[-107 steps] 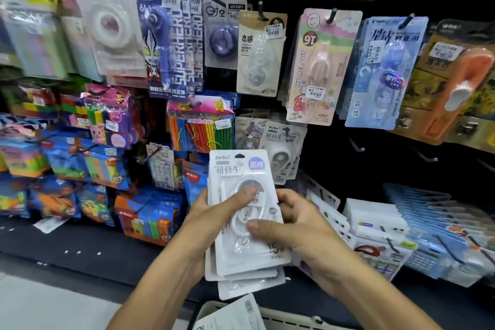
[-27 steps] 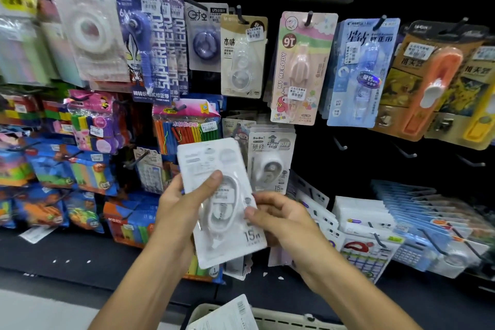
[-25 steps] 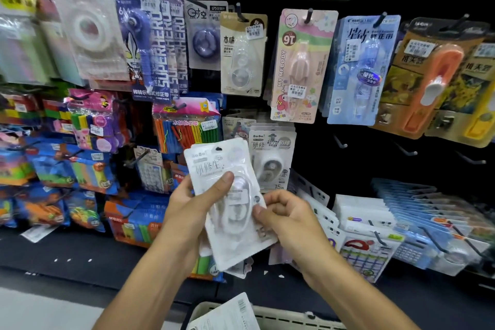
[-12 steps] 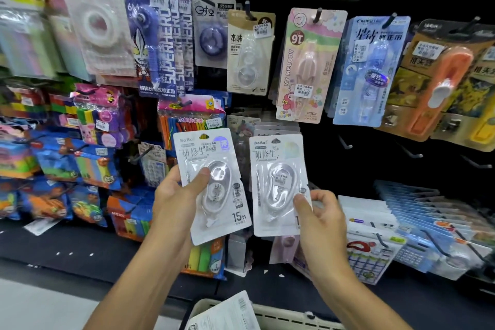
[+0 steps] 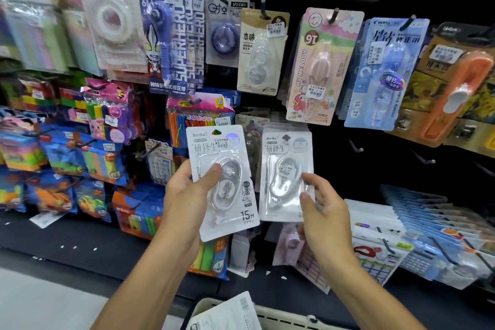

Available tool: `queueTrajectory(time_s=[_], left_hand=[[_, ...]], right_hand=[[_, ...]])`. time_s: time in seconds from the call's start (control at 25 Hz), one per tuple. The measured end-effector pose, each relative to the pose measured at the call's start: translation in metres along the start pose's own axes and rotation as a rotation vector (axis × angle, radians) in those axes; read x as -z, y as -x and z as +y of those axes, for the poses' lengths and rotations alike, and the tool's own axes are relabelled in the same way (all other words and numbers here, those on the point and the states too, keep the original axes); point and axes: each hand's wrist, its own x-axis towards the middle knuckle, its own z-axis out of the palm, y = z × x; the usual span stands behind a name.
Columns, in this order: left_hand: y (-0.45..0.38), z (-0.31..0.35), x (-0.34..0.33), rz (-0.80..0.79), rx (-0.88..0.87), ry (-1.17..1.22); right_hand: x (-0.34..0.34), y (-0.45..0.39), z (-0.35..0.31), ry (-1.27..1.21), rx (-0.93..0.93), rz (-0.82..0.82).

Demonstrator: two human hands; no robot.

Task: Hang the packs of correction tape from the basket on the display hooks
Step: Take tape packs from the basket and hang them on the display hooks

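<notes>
Since half a second ago, your right hand (image 5: 322, 211) has shifted little: it stays at the lower right edge of the hanging pack (image 5: 286, 174), thumb and fingers loosely curled around that edge. Whether the fingers actually grip the pack or only touch it, I cannot tell. That pack hangs from a hook whose tip is hidden behind its header, in the lower row of the display, with more white packs of the same kind stacked behind it.

Your left hand (image 5: 187, 190) keeps its hold on a second pack (image 5: 222, 182), thumb pressed on the clear blister over the tape body, fingers behind the card. This pack is tilted slightly to the left and sits just beside the hanging one, their edges close but apart. It is marked 15M at the bottom and is not on any hook.

At the bottom edge of the view, the basket (image 5: 281, 320) shows its pale slotted rim, with 1 more pack (image 5: 227, 313) lying back-side up inside it.

Above, the upper row holds other tape products, among them a pink pack (image 5: 318, 67) and a blue pack (image 5: 383, 72). To the right of the hanging pack, 2 bare hooks (image 5: 357, 146) stick out from the black panel.
</notes>
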Motion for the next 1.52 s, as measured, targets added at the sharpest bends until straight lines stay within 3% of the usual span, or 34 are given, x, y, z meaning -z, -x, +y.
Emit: queueTrajectory(time_s=[0.12,0.2,0.32,0.48,0.6,0.72,0.8,1.0,1.24,1.52], left_hand=[[0.000,-0.001,-0.003,-0.008,0.008,0.009],[-0.002,-0.003,-0.005,-0.011,0.006,0.021],[-0.010,-0.007,-0.011,-0.023,0.015,-0.003],[-0.017,-0.014,-0.025,-0.206,0.009,-0.086],[-0.020,-0.017,-0.025,-0.282,-0.033,-0.270],[-0.025,-0.021,-0.015,-0.168,-0.212,-0.793],[-0.023,-0.020,-0.008,-0.139,-0.311,-0.985],[-0.017,-0.017,0.003,-0.139,-0.372,-1.030],[-0.012,-0.018,0.005,-0.123,-0.371,-1.026],[-0.012,-0.024,0.009,-0.134,-0.390,-1.051]], right_hand=[[0.001,-0.021,-0.006,-0.119,-0.251,-0.181],[0.000,-0.026,-0.005,-0.150,-0.324,-0.263],[-0.007,-0.014,-0.001,0.085,-0.080,-0.218],[-0.019,-0.013,-0.014,-0.189,0.071,-0.392],[-0.019,-0.022,-0.017,-0.181,0.118,-0.309],[-0.011,-0.028,-0.013,-0.103,0.114,-0.161],[-0.009,-0.028,-0.009,-0.059,0.100,-0.120],[-0.005,-0.029,0.003,-0.094,0.043,-0.162],[-0.014,-0.067,0.002,0.200,0.092,-0.222],[-0.019,-0.088,0.011,0.247,0.107,-0.244]])
